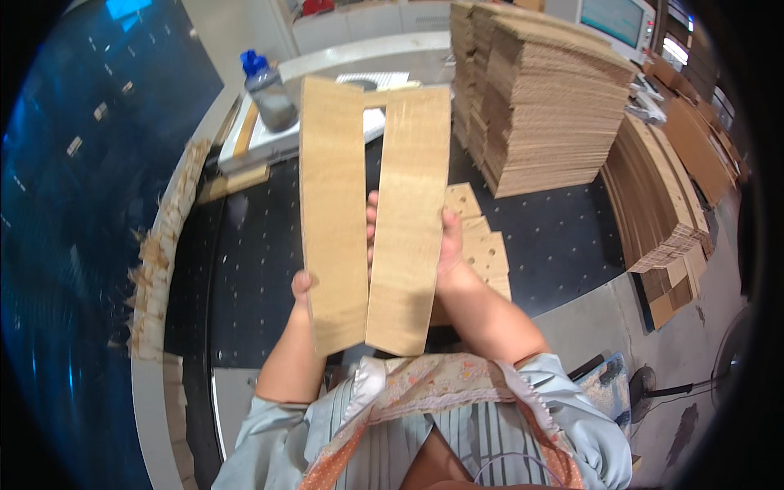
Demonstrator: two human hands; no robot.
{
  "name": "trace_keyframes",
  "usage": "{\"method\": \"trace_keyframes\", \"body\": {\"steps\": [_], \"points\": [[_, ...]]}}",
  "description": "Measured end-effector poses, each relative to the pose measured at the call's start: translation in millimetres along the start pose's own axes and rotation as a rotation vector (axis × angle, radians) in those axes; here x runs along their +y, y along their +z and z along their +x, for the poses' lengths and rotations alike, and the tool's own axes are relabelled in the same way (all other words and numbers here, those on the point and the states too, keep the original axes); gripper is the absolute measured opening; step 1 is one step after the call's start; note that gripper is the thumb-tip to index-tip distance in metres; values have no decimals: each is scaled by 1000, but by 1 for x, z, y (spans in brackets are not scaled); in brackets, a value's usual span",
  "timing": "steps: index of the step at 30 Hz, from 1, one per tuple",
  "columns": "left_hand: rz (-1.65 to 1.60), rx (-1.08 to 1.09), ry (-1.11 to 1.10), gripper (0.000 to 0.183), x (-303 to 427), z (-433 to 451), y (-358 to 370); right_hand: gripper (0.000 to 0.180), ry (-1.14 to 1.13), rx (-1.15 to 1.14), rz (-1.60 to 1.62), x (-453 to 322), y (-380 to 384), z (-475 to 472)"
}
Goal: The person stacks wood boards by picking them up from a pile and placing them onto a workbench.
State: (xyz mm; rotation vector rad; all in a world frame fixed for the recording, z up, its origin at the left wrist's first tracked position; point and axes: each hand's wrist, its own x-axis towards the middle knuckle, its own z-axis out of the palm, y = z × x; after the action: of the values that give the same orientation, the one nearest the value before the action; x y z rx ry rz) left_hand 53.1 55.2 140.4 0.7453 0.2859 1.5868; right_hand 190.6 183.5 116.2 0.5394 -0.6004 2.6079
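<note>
I hold two long wood-faced boards up over the black work table. My left hand (302,285) grips the left board (334,214) low at its outer edge, its thumb on the edge and the fingers hidden beneath. Around the right board (409,208) is my right hand (450,242), with the thumb at the outer edge and fingertips showing in the gap between the boards. The two boards nearly meet at their lower ends and stand apart higher up. Partly behind my right forearm, several wooden pieces with drilled holes (490,251) lie fanned on the table.
A tall stack of boards (557,116) stands at the back right, beside a long row of stacked panels (655,202). A blue-capped bottle (272,101) stands on a white slab (288,144) at the back left. The black table surface (251,245) has small pale dots. A monitor (612,18) is beyond.
</note>
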Motion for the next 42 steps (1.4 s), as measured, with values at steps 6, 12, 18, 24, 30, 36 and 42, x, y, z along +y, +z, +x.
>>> {"method": "trace_keyframes", "body": {"steps": [6,12,18,24,30,36,42], "points": [[-37,-41,-61,99,16,7,-13,88,1,162,-50,-6,9,23],[37,-20,-33,96,22,13,-6,86,56,214,-157,-14,14,33],[69,10,-28,91,21,14,-9,84,32,301,-151,-13,22,34],[81,69,-44,85,15,15,5,78,-36,362,-153,-11,17,36],[122,188,-165,85,15,15,5,69,-88,455,-135,-6,18,33],[232,208,-139,95,10,18,12,67,-114,424,-190,-1,16,27],[497,143,-104,101,-7,26,-1,69,-418,484,-461,13,1,31]]}}
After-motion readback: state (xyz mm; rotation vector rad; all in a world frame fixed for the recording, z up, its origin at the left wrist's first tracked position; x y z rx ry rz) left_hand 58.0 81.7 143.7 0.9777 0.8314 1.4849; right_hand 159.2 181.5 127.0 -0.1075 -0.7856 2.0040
